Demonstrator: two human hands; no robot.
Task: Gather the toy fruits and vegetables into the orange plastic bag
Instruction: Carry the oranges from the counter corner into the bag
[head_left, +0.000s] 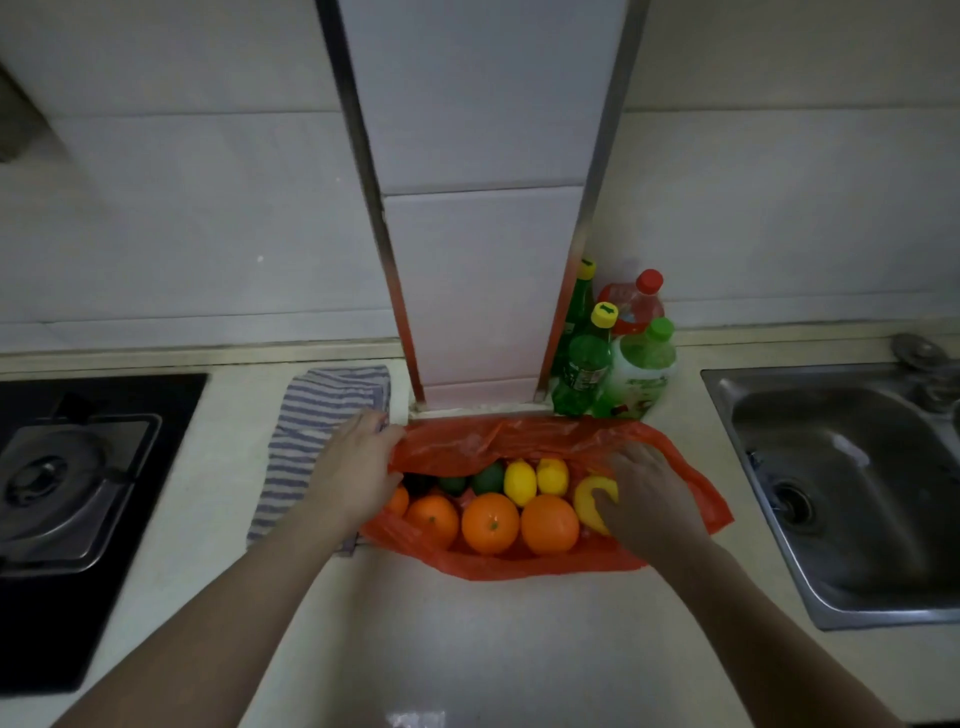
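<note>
The orange plastic bag (498, 441) lies open on the counter against the tiled pillar. Inside it sit three toy oranges (491, 522) in a front row, two yellow lemons (520, 480) behind them, and green fruits (488, 477) further back. My left hand (358, 467) grips the bag's left edge and holds the mouth up. My right hand (647, 499) is inside the bag at the right, fingers wrapped on a yellow toy banana (589, 499). A smaller orange fruit (399, 500) shows by my left wrist.
A blue-striped cloth (311, 431) lies left of the bag, beside a black gas stove (78, 493). Several green and red bottles (613, 358) stand behind the bag at the right. A steel sink (852, 488) fills the right side.
</note>
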